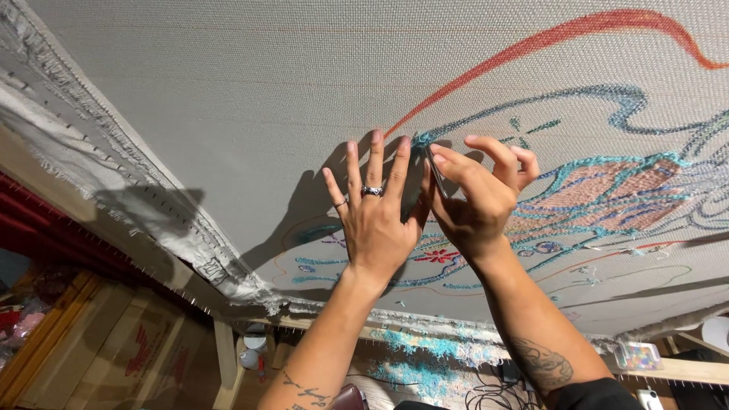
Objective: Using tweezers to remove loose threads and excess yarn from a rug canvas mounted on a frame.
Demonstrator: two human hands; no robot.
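Grey tufting cloth (228,91) – left hand (373,220) flat, right hand (474,201) pinching small tool (437,171)

Left hand (373,220) presses flat, fingers (376,159) spread, on the stretched cloth (228,91). Right hand (474,201) pinches a small dark tool (435,171) against teal yarn (607,167) beside it.

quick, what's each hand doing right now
left hand: open, fingers spread flat on the stretched cloth.
right hand: closed, pinching a small thin tool against the cloth.
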